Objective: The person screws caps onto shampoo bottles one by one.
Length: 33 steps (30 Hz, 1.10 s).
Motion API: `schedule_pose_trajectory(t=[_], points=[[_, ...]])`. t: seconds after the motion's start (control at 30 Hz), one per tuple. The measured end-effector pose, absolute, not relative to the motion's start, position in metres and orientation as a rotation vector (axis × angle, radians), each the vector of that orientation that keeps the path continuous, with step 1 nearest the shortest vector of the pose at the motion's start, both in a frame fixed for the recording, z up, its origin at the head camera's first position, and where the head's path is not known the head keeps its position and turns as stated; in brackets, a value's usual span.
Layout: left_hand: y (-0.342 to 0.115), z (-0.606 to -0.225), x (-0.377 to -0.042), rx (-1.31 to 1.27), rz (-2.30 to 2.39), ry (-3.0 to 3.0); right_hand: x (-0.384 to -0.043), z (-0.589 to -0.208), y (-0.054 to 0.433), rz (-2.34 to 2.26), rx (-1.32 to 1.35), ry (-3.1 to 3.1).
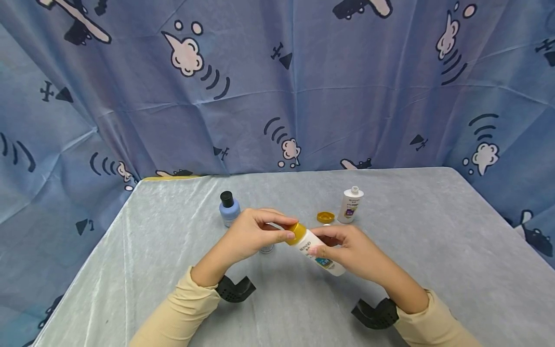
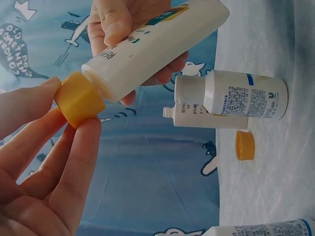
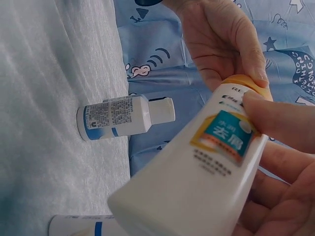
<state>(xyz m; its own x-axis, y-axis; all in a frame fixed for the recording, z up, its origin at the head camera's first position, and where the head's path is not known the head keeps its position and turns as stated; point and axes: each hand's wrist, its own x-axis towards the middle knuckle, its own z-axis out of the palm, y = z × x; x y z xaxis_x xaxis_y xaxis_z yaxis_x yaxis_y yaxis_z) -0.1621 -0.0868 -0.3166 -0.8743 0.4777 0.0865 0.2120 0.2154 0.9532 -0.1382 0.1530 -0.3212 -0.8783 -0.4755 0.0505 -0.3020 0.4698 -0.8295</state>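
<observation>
A white bottle (image 1: 320, 254) with a teal label is tilted in mid-air above the table, gripped round its body by my right hand (image 1: 353, 248). At its upper end is a yellow cap (image 2: 78, 100), pinched between the thumb and fingers of my left hand (image 1: 251, 236). Cap and bottle top meet; whether the cap sits fully down I cannot tell. In the right wrist view the label side of the bottle (image 3: 197, 162) faces the camera. My right hand's fingers are partly hidden behind the bottle.
Behind my right hand stand an uncapped white bottle (image 1: 350, 206) and a loose yellow cap (image 1: 325, 217). A blue bottle with a black cap (image 1: 229, 209) stands behind my left hand. A white-capped bottle (image 2: 248, 93) shows in the left wrist view. A patterned blue curtain (image 1: 329, 106) hangs behind the table.
</observation>
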Motion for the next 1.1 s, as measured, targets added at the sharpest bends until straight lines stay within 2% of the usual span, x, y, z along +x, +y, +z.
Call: schedule_pose_trajectory(t=[0.37,0.83,1.1], points=[[-0.0864,-0.3166,-0.1611,0.712,1.718,2.262,-0.1396,-0.3237,0.1556,-1.478,-0.718,2.407],[-0.0911,-0.3173,-0.1620,0.932,1.647,2.307,-0.1406,-0.3249,0.1586,-1.552,-0.625,2.221],[-0.0946,-0.3146,-0.1620,0.940,1.632,2.296,-0.1411,-0.3248,0.1580,-1.566,-0.608,2.192]])
